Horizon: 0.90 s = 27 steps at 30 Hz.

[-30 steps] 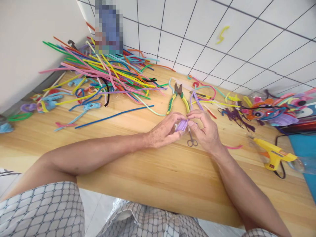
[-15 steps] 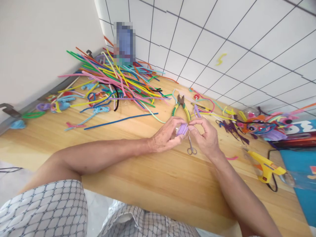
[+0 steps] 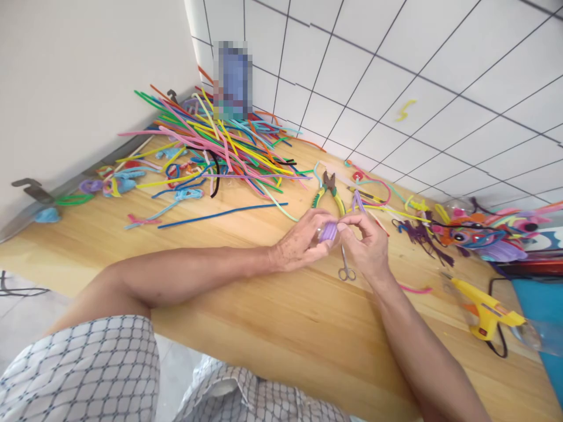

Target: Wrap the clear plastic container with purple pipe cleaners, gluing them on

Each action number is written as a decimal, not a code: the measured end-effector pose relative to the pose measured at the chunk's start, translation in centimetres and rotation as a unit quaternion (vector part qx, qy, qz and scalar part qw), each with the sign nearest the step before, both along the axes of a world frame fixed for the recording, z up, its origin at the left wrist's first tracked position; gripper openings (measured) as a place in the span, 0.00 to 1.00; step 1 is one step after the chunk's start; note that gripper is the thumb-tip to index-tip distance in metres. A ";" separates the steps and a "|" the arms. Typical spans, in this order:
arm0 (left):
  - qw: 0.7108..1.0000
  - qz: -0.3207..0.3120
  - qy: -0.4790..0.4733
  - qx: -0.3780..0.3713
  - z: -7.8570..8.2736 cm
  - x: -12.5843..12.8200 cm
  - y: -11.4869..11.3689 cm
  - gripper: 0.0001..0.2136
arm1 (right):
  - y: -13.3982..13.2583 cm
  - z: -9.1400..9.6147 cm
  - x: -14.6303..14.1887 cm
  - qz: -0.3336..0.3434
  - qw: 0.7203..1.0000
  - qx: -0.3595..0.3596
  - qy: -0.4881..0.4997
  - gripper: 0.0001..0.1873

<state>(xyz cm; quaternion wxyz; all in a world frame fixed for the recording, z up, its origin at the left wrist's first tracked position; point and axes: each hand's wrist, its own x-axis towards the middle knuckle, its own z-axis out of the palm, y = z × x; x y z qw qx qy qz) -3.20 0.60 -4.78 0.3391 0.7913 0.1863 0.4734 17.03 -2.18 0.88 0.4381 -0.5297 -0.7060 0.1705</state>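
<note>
A small bundle of purple pipe cleaners (image 3: pixel 328 231), laid side by side, is held between the thumb and fingers of my left hand (image 3: pixel 303 241). At the bundle's right end, my right hand (image 3: pixel 365 240) pinches with thumb and forefinger; the fingertips hide the exact spot they grip. Just behind my hands lie green-and-yellow pliers (image 3: pixel 329 186) with their jaws pointing away. Small scissors (image 3: pixel 346 271) stick out below my fingers, handles toward me. Bent purple pipe cleaner pieces (image 3: pixel 358 200) show beyond my right hand.
A big heap of coloured pipe cleaners (image 3: pixel 229 146) lies at the back left. On the right are a yellow glue gun (image 3: pixel 488 308) and finished colourful figures (image 3: pixel 479 234). A blue pipe cleaner (image 3: pixel 222 215) lies left of my hands. A tiled wall (image 3: pixel 352 76) borders the table.
The whole view has shifted slightly, so the table's things appear a little further right. Both hands keep nearly the same pose around the purple bundle.
</note>
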 end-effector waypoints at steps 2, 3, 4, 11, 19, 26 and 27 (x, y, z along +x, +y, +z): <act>1.000 -0.007 0.008 -0.005 -0.2 0.0 0.1 0.23 | -0.1 -0.4 0.0 -0.008 1.000 -0.017 0.007 0.08; 1.000 -0.010 0.014 -0.010 -0.3 0.0 0.1 0.23 | -0.2 -0.6 -0.1 -0.011 1.000 -0.022 0.012 0.08; 1.000 -0.011 0.022 -0.015 -0.4 0.0 0.2 0.22 | -0.2 -0.8 -0.1 -0.014 0.999 -0.025 0.017 0.08; 0.997 -0.014 0.048 -0.053 -0.4 -0.1 0.2 0.22 | -0.4 -1.3 -0.3 -0.001 1.000 -0.012 0.028 0.05; 0.992 -0.008 0.057 -0.114 0.3 -0.3 0.2 0.19 | -0.8 -1.1 0.2 0.033 0.999 -0.008 -0.035 0.13; 0.993 0.002 0.053 -0.110 0.2 0.0 0.1 0.17 | -1.3 -1.8 -0.1 0.053 0.998 -0.025 -0.008 0.18; 0.993 0.000 0.054 -0.105 0.2 -0.1 0.1 0.17 | -1.4 -2.0 -0.1 0.051 0.998 -0.024 0.000 0.18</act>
